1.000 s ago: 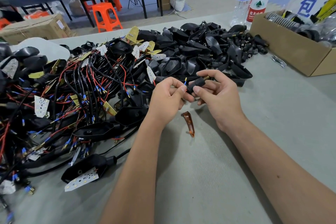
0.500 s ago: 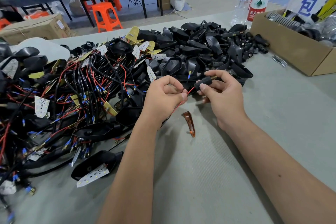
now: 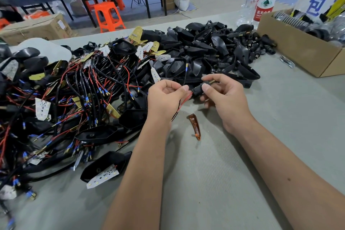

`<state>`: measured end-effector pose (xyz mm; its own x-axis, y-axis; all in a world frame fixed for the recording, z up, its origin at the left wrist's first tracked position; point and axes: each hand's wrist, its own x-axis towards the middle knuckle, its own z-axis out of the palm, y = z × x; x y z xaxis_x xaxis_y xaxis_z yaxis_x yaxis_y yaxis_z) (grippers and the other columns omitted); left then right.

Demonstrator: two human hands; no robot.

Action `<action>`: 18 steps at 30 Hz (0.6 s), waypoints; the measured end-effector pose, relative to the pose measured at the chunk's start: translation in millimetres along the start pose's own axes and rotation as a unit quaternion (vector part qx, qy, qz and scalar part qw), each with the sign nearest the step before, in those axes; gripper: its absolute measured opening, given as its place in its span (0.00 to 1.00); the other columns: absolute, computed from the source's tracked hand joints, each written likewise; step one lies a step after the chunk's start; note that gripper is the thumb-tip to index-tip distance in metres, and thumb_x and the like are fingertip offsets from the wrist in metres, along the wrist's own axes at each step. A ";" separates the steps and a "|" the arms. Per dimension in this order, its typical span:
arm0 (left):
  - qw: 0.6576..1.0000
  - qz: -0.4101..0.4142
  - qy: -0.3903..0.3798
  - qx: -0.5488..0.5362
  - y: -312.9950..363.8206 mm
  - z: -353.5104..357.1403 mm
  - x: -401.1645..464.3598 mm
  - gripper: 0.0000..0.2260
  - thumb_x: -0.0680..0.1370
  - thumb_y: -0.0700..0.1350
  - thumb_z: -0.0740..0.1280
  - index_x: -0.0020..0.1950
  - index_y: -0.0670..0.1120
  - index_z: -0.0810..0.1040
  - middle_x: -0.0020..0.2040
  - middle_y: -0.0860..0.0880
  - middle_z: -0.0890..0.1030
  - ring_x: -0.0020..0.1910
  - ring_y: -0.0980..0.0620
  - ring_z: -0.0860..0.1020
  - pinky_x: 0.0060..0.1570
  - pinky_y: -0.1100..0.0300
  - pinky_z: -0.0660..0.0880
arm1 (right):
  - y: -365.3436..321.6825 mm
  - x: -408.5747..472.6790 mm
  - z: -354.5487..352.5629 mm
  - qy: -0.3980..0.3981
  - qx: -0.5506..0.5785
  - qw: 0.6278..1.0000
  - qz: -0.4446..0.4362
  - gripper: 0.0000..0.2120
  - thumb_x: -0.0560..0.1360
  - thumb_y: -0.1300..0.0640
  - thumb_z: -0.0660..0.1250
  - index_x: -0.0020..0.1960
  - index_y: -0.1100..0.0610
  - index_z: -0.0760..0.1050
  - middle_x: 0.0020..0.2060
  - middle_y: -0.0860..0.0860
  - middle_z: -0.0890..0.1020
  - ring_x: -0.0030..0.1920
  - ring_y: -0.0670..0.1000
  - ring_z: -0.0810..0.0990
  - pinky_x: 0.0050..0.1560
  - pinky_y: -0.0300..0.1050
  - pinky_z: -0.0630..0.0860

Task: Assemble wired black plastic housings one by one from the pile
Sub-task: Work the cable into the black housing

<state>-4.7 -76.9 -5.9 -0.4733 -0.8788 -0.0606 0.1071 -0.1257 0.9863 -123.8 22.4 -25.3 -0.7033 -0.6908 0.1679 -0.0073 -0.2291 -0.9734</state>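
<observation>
My right hand pinches a small black stem piece with a brass end between thumb and fingers. My left hand pinches the red and black wires that run out of that piece and hang down under the hand. A black housing with a white LED board lies on the mat near my left forearm. A big pile of empty black housings sits just behind my hands. To the left lies a tangle of wired housings.
An amber lens lies on the grey mat below my hands. A cardboard box of parts stands at the right, with two water bottles behind it. Orange stools and a table are beyond the bench.
My hands have drawn a little apart, so more red and black wire shows between them. The housing with the LED board has slid right, toward my left forearm.
</observation>
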 end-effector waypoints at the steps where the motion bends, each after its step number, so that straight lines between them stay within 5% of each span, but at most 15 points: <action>1: 1.000 -0.012 -0.009 0.011 1.9 -1.9 0.6 0.07 0.75 0.32 0.75 0.46 0.38 0.78 0.41 0.38 0.85 0.41 0.43 0.87 0.44 0.55 0.84 | 0.7 0.3 0.0 0.008 0.004 1.000 0.000 0.08 0.79 0.68 0.69 0.56 0.60 0.81 0.33 0.53 0.80 0.36 0.51 0.82 0.32 0.41 0.78; 5: 0.994 -0.066 -0.049 0.069 9.2 -12.5 1.9 0.11 0.75 0.29 0.74 0.54 0.35 0.77 0.51 0.30 0.83 0.41 0.40 0.87 0.43 0.55 0.85 | 1.5 1.9 -3.3 0.044 0.037 0.998 -0.001 0.07 0.79 0.68 0.70 0.55 0.61 0.81 0.35 0.56 0.81 0.36 0.51 0.81 0.33 0.41 0.78; 9: 0.995 -0.050 -0.044 0.073 11.4 -13.8 -2.4 0.12 0.74 0.26 0.73 0.50 0.37 0.75 0.44 0.32 0.83 0.30 0.48 0.84 0.30 0.67 0.77 | 1.4 2.8 -4.5 0.056 0.050 0.997 0.002 0.07 0.78 0.67 0.71 0.53 0.58 0.81 0.34 0.54 0.82 0.36 0.51 0.81 0.33 0.42 0.78; 18: 0.997 -0.066 -0.016 -0.047 5.4 -3.2 -2.1 0.12 0.72 0.25 0.74 0.50 0.36 0.76 0.41 0.38 0.83 0.42 0.40 0.87 0.42 0.57 0.84 | 1.7 0.8 -0.8 0.018 0.012 1.000 -0.001 0.06 0.75 0.69 0.73 0.51 0.64 0.80 0.36 0.57 0.84 0.34 0.51 0.82 0.31 0.40 0.77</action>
<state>-0.4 -77.2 -0.9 -0.5160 -0.8370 -0.1822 0.1237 -0.2832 0.9510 -125.0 22.1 -27.0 -0.7282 -0.6657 0.1631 0.0087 -0.2470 -0.9690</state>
